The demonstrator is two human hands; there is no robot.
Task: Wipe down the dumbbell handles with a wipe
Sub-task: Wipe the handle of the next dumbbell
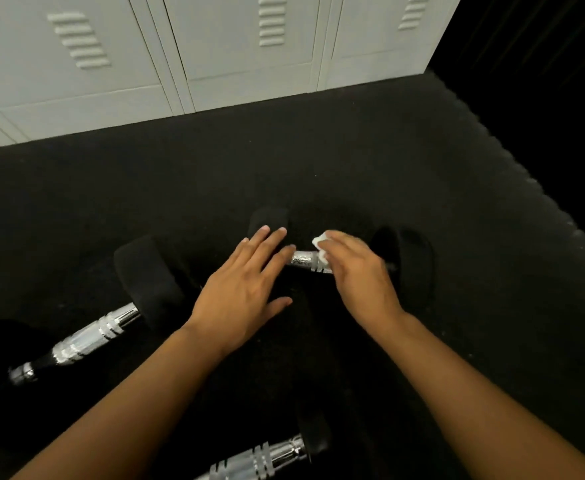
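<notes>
A: Biggest thing first?
B: Black floor mat [318, 168], w/ pale lockers [215, 46] along its far edge.
A: And the dumbbells?
B: Three on the mat, all w/ black heads & shiny chrome handles ringed w/ grooves. Left dumbbell [87, 337] lay diagonal; near dumbbell [267, 455] sat at the bottom edge, partly cut off. Middle dumbbell [306, 260] lay across, btwn the two hands, its knurled handle glinting.
A: Hands?
B: Left hand [246, 289] was flat, fingers spread wide & straight, resting over that dumbbell's left head. Right hand [357, 268] was blurred, fingers curled over the handle's right part, pressing a small white wipe [320, 245] onto it; the wipe poked out past the fingertips.
</notes>
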